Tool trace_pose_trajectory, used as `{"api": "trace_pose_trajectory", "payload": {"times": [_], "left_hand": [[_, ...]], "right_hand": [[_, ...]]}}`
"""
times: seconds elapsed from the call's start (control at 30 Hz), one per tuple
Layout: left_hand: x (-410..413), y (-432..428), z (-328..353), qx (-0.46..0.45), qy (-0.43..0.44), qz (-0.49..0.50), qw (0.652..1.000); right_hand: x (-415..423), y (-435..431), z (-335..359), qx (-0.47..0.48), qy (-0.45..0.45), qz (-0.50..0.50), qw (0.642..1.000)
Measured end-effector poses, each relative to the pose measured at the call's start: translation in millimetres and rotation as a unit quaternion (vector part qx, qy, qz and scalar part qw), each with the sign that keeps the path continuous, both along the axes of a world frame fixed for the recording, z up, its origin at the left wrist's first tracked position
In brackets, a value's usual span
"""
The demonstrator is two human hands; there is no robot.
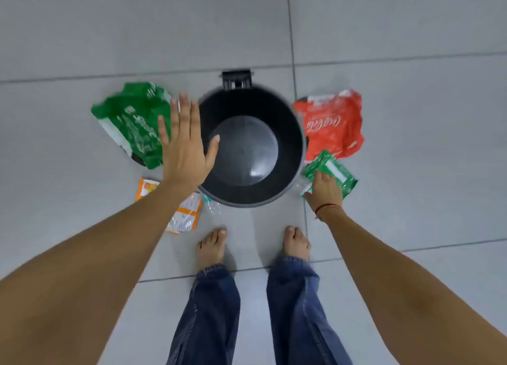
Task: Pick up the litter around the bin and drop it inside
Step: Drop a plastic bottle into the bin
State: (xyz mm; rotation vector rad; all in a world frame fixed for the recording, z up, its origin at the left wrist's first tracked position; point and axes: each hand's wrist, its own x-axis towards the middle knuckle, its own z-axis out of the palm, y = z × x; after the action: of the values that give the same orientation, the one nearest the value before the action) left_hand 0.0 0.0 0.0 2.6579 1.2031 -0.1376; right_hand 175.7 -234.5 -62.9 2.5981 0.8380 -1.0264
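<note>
Our left hand hovers flat, fingers spread, empty, over the bin rim at nine o'clock; our right hand closes on the small green wrapper at four o'clock.

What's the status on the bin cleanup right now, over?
Left hand open, flat above the bin rim. Right hand down on small green wrapper, grip unclear. Bin empty; four wrappers on the floor. Nothing blocking.
</note>
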Motion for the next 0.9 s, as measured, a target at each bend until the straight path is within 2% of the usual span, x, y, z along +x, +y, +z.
{"api": "trace_pose_trajectory", "payload": {"times": [0.13, 0.23, 0.3, 0.37, 0.43, 0.5, 0.53, 0.57, 0.6, 0.67, 0.73, 0.77, 0.83, 0.87, 0.9], "left_hand": [[2, 8, -31, 0.026, -0.026, 0.021, 0.999], [3, 1, -36, 0.043, -0.042, 0.031, 0.998], [6, 2, -34, 0.047, -0.033, 0.031, 0.998], [8, 2, -29, 0.035, -0.016, 0.035, 0.999], [8, 1, -27, 0.035, -0.006, 0.032, 0.999], [7, 1, -26, 0.029, 0.0, 0.033, 0.999], [6, 2, -27, 0.026, -0.001, 0.036, 0.999], [6, 3, -27, 0.027, 0.0, 0.035, 0.999], [6, 3, -27, 0.026, 0.001, 0.034, 0.999], [6, 4, -27, 0.027, 0.0, 0.031, 0.999], [6, 3, -28, 0.028, 0.001, 0.033, 0.999], [6, 3, -29, 0.028, 0.002, 0.033, 0.999], [6, 3, -30, 0.031, 0.004, 0.034, 0.999], [6, 3, -30, 0.03, 0.003, 0.034, 0.999], [6, 3, -30, 0.03, 0.003, 0.034, 0.999]], "right_hand": [[-18, -13, -49, -0.056, -0.02, -0.026, 0.998], [-29, -15, -60, -0.027, -0.027, -0.06, 0.997], [-32, -13, -45, 0.028, -0.022, -0.159, 0.987], [-33, -9, -13, 0.117, -0.058, -0.305, 0.943], [-30, 1, 29, 0.254, -0.157, -0.4, 0.866], [-29, 21, 70, 0.411, -0.251, -0.379, 0.79], [-32, 35, 86, 0.474, -0.265, -0.339, 0.768], [-35, 51, 98, 0.515, -0.245, -0.297, 0.765], [-39, 68, 103, 0.532, -0.197, -0.258, 0.782], [-48, 100, 97, 0.478, -0.062, -0.208, 0.851], [-54, 123, 80, 0.335, 0.046, -0.164, 0.927], [-55, 130, 69, 0.254, 0.068, -0.114, 0.958], [-54, 136, 56, 0.154, 0.074, -0.013, 0.985], [-48, 135, 57, 0.164, 0.069, 0.005, 0.984], [-40, 133, 59, 0.218, 0.05, -0.001, 0.975]]}}
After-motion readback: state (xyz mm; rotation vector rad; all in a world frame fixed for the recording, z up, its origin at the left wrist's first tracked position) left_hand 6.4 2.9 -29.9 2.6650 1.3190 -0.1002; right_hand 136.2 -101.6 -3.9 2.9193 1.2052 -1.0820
